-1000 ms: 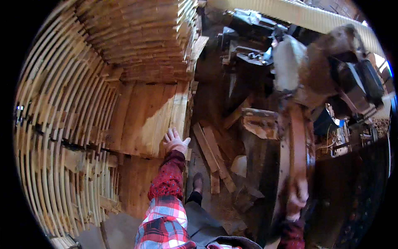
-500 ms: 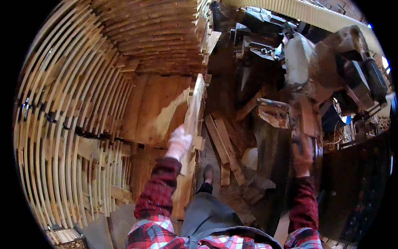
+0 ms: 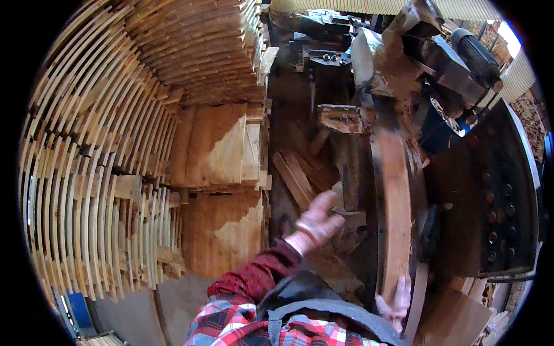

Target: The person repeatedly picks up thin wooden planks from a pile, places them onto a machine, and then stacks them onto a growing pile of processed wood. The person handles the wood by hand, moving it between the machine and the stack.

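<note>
My left hand (image 3: 319, 224) is in mid-air between the stacked boards and the machine bed, fingers apart and nothing in it. A long plank (image 3: 396, 213) lies on the narrow machine bed at the right, pointing away from me. My right hand (image 3: 395, 303) is at the near end of this plank, its fingers stretched out along the wood. The plank's far end reaches toward the machine head (image 3: 375, 57), which is coated with sawdust.
Tall stacks of boards (image 3: 98, 144) fill the left, with flat board tops (image 3: 222, 230) beside me. Loose offcuts (image 3: 293, 179) lie on the floor between stack and machine. A dark control panel (image 3: 499, 213) with buttons stands at the right. A ribbed hose (image 3: 461, 8) crosses the back.
My left hand has let go of the board it held by the stack and swung right. My right hand has drawn back toward me. A plank now lies along the near machine bed.
</note>
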{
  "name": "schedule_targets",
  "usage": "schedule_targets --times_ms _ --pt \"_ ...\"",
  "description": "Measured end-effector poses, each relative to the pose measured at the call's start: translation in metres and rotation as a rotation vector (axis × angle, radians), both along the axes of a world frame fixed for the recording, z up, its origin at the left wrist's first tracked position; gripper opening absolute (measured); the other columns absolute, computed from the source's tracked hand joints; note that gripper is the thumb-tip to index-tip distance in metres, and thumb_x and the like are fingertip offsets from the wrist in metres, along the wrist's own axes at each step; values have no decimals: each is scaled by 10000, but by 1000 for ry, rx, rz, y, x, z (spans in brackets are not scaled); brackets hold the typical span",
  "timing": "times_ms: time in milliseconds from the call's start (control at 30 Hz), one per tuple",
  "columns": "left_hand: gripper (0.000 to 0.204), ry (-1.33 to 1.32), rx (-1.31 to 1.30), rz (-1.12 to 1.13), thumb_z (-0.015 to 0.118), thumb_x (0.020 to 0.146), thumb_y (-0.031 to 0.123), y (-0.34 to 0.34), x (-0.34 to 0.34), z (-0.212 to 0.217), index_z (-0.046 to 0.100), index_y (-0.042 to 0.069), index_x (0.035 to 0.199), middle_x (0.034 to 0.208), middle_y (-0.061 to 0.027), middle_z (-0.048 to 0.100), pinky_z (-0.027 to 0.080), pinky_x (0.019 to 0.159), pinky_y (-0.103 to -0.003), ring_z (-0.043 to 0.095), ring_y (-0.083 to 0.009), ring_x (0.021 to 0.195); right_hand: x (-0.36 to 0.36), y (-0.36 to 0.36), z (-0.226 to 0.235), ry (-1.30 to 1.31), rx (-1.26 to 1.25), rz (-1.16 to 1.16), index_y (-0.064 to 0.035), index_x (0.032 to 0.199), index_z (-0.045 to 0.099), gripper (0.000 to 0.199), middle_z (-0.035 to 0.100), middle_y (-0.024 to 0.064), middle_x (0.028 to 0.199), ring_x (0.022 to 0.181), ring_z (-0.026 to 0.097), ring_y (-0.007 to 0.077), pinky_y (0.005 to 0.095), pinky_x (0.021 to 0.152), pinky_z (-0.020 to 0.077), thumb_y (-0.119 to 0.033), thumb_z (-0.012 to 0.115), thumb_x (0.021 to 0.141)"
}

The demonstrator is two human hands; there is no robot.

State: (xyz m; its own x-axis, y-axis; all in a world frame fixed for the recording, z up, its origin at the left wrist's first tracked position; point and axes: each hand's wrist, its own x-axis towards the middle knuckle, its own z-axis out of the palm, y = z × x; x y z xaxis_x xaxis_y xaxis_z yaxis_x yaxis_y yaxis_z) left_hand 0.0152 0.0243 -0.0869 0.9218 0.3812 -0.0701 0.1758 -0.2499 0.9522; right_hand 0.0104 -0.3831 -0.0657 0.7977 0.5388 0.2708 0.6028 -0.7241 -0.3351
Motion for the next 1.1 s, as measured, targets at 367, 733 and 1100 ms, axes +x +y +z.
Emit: schedule_targets --times_ms 367,733,1100 --pt "988 1036 914 446 786 820 577 379 -13 -209 381 104 1588 1586 -167 447 462 1127 -481 497 -370 1432 212 203 -27 -120 -17 -15 -9 1296 701 451 633 223 1406 1298 573 467 534 1174 394 38 598 859" --pt "386 698 659 252 573 939 296 362 -62 -42 672 -43 1094 1172 -310 687 545 938 -488 666 -462 1112 298 297 -26 -160 237 108 -39 1385 659 485 633 207 1425 1337 586 394 468 1151 449 -6 685 902" --pt "579 70 -380 -92 693 967 270 -64 -66 1 523 3 1452 1361 -184 648 469 1110 -398 621 -292 1260 19 143 37 127 54 334 35 1544 432 1107 592 299 1408 1231 619 486 543 1055 510 -417 895 646"
